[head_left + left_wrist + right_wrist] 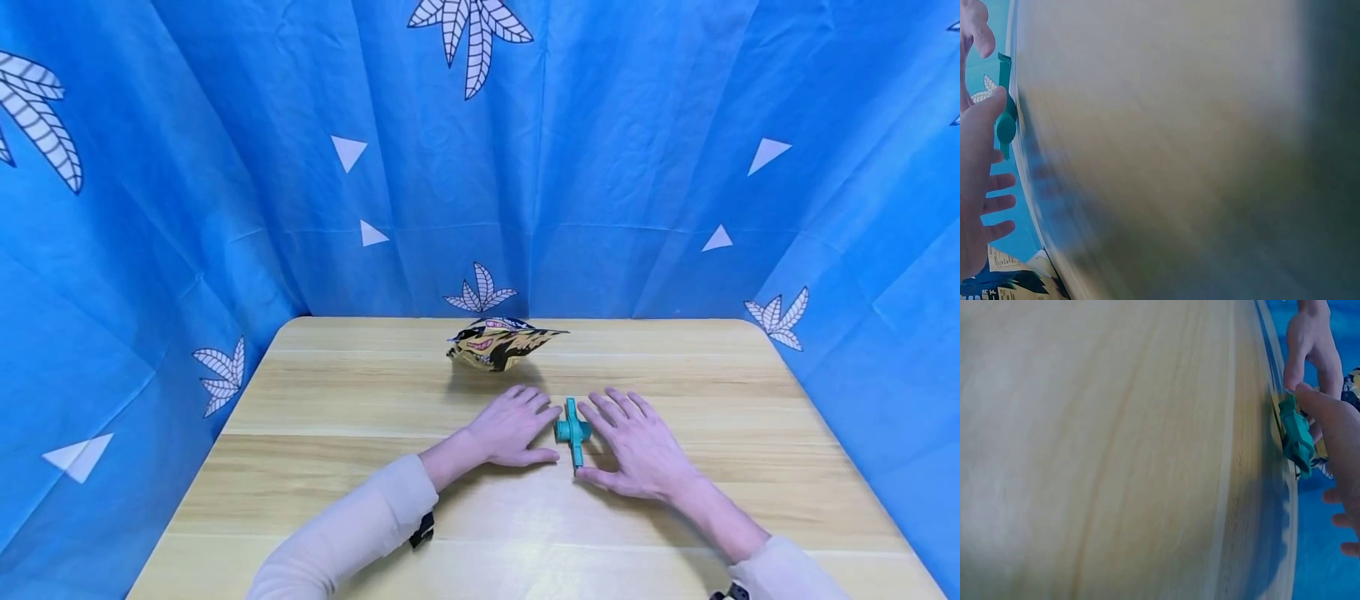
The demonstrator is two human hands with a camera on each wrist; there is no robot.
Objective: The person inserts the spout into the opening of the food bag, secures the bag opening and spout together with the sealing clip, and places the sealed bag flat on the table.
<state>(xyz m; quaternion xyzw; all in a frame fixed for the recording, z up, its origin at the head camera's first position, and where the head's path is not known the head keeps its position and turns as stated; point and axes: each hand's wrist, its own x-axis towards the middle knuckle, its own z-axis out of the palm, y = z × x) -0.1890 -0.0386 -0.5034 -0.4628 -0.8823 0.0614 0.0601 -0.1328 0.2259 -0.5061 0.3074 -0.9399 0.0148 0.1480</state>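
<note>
A teal plastic bag clip with a round, cap-like middle (573, 431) lies lengthwise on the table between the two hands. My left hand (517, 427) rests on its left with fingers spread, fingertips close to the round part. On the other side, my right hand (643, 450) has its fingers extended and its thumb at the clip's near end. Whether that thumb touches the clip is hard to tell. Neither hand curls round it. Seen from the right wrist, the clip (1297, 437) is beside the right thumb, with the left hand (1314, 344) beyond.
Behind the hands, a gold and black printed snack bag (498, 346) sits near the table's far edge. The light wooden table (337, 467) has rounded far corners. Blue curtains (615, 150) with white leaf prints enclose its back and sides.
</note>
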